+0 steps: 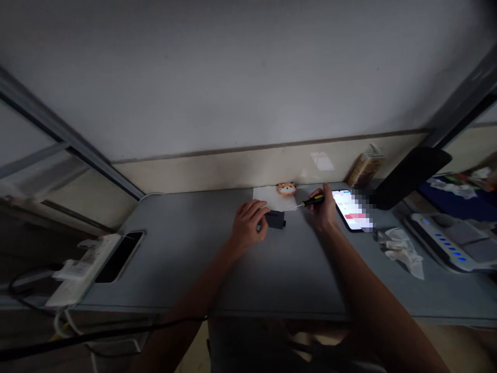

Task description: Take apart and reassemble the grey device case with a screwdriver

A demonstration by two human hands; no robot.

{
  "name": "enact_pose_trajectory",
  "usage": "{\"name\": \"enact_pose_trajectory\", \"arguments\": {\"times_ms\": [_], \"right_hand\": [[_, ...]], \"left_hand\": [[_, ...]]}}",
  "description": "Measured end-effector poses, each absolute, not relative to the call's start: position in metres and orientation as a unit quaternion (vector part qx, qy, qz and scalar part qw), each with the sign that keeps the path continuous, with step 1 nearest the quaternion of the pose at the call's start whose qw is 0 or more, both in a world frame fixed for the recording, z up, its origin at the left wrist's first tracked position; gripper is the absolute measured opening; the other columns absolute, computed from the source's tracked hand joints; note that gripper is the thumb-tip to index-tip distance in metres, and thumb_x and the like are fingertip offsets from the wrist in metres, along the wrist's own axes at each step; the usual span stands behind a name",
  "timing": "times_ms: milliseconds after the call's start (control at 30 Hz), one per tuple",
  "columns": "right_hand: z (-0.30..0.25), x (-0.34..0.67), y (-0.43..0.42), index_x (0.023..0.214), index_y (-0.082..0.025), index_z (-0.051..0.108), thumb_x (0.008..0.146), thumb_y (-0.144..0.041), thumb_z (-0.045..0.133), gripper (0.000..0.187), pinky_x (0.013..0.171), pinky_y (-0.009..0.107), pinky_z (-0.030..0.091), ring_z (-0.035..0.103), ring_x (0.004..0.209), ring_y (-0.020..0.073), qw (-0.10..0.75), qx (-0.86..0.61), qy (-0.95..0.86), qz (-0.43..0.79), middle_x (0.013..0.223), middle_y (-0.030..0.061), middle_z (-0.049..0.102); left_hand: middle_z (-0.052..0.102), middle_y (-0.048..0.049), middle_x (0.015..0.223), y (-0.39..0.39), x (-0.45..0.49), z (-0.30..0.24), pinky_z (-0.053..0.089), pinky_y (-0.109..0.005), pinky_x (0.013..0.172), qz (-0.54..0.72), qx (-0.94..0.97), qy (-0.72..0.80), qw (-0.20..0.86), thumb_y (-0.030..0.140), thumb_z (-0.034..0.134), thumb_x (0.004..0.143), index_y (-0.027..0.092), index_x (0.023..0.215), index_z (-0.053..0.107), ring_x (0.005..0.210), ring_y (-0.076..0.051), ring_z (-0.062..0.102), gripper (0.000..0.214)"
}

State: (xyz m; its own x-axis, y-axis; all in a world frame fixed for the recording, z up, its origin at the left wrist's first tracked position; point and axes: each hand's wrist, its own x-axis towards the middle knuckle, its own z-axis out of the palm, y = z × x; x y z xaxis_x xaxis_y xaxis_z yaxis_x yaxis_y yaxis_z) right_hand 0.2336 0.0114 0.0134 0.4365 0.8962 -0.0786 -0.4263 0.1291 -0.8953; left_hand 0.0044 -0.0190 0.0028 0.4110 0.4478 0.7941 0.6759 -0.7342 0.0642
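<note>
My left hand [250,223] is closed around the left end of a small dark grey box [276,220] with slots along its upper side, which lies on the grey table [186,259]. A small dark nub sticks out at the box's right end. In my right hand [325,211] is a screwdriver [312,201] with a black and yellow handle, gripped by the handle. Its thin metal shaft points left, and the tip comes close to the box's upper edge; I cannot tell whether it touches. Behind the box lies a sheet of white paper [266,193].
An orange animal-faced object [287,189] rests by the paper. Right of my right hand are a lit phone [351,210], a carton [366,168], a dark upright object [413,176], crumpled tissue [402,250] and a device with blue lights [452,241]. At left are another phone [120,257] and a power strip [83,269].
</note>
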Motion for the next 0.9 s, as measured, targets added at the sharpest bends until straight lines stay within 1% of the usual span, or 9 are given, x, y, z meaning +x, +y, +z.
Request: {"name": "enact_pose_trajectory", "arguments": {"times_ms": [100,233,333,467,600,800,900], "right_hand": [[0.011,0.235,0.013,0.051,-0.022,0.052,0.081,-0.071,0.061,0.059,0.036,0.026,0.024,0.036,0.036,0.0074,0.713,-0.469,-0.253,0.456,0.046,-0.0030,0.047],[0.008,0.237,0.015,0.053,-0.022,0.052,0.082,-0.073,0.059,0.059,0.037,0.027,0.024,0.036,0.037,0.0085,0.712,-0.470,-0.262,0.451,0.046,-0.0031,0.047],[0.007,0.236,0.016,0.054,-0.023,0.051,0.082,-0.073,0.059,0.058,0.037,0.027,0.024,0.038,0.038,0.0090,0.715,-0.466,-0.271,0.446,0.047,-0.0031,0.047],[0.006,0.237,0.017,0.054,-0.023,0.050,0.081,-0.073,0.059,0.058,0.036,0.027,0.026,0.039,0.038,0.0087,0.717,-0.465,-0.271,0.443,0.051,-0.0026,0.050],[0.003,0.239,0.019,0.054,-0.023,0.050,0.081,-0.074,0.058,0.059,0.036,0.027,0.027,0.039,0.038,0.0087,0.712,-0.466,-0.287,0.440,0.051,-0.0028,0.049],[0.000,0.241,0.021,0.055,-0.023,0.051,0.083,-0.064,0.063,0.052,0.036,0.027,0.030,0.039,0.040,0.0089,0.719,-0.456,-0.281,0.443,0.053,-0.0023,0.052],[0.001,0.241,0.020,0.055,-0.023,0.051,0.084,-0.065,0.061,0.052,0.036,0.027,0.028,0.040,0.039,0.0089,0.722,-0.454,-0.282,0.440,0.052,-0.0025,0.051]], "left_hand": [[0.076,-0.0087,0.103,-0.015,0.018,0.004,0.051,-0.039,0.088,-0.412,-0.842,-0.320,0.142,0.009,0.052,0.087,0.021,0.102,0.070,0.101,-0.024,0.070,0.026],[0.074,-0.0074,0.095,-0.014,0.027,0.002,0.051,-0.036,0.084,-0.455,-0.821,-0.310,0.150,0.006,0.050,0.088,0.019,0.099,0.069,0.094,-0.022,0.069,0.025],[0.073,-0.0066,0.095,-0.018,0.026,0.001,0.050,-0.035,0.083,-0.458,-0.816,-0.327,0.130,0.006,0.050,0.090,0.019,0.102,0.068,0.091,-0.021,0.068,0.026],[0.072,-0.0073,0.101,-0.024,0.022,0.000,0.051,-0.036,0.086,-0.428,-0.834,-0.336,0.092,0.008,0.049,0.092,0.021,0.113,0.068,0.097,-0.022,0.067,0.031],[0.069,-0.0090,0.108,-0.025,0.021,-0.001,0.051,-0.038,0.088,-0.390,-0.854,-0.334,0.080,0.009,0.049,0.093,0.022,0.121,0.067,0.102,-0.024,0.065,0.035],[0.067,-0.0102,0.111,-0.025,0.020,0.000,0.052,-0.040,0.088,-0.378,-0.859,-0.332,0.096,0.007,0.051,0.093,0.021,0.120,0.069,0.105,-0.024,0.064,0.035],[0.066,-0.0094,0.111,-0.025,0.019,0.000,0.052,-0.039,0.090,-0.386,-0.859,-0.326,0.079,0.007,0.052,0.092,0.022,0.118,0.070,0.106,-0.024,0.063,0.035]]}}
